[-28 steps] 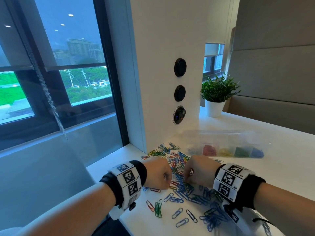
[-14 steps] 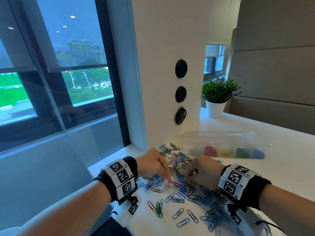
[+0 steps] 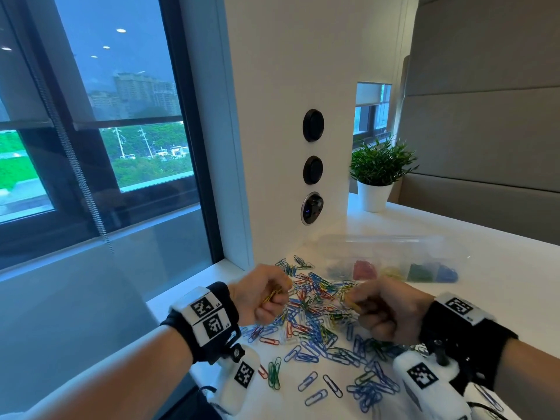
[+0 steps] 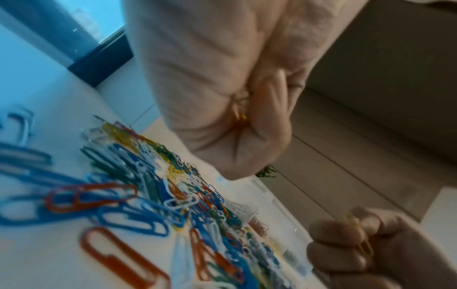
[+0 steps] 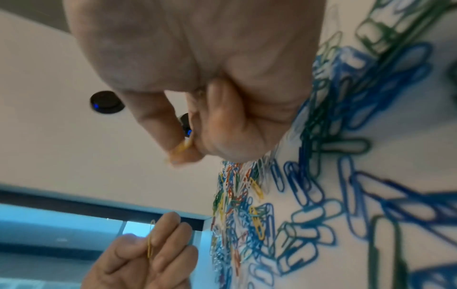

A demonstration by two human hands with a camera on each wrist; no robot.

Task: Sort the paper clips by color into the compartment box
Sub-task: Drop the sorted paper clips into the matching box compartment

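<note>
White desk [image 3: 500, 283]; yellow clips [image 3: 272, 295] between curled fingers [image 3: 269, 310]

Potted plant [image 3: 378, 171] on white table [image 3: 500, 283] by window [image 3: 91, 131].

Window daylight; wrist views blurred, edges warped.

Your forearms are bare, no sleeves on them. Each wrist wears a black band: the left wrist band [image 3: 209, 319] carries a white strip with two square black-and-white markers, the right wrist band [image 3: 454, 316] one such marker in view. Under each wrist hangs a white padded camera unit, left [image 3: 242, 374] and right [image 3: 424, 380], each bearing another marker. A black fitting, possibly a screw knob, joins band to unit, and thin black cables trail below.
</note>
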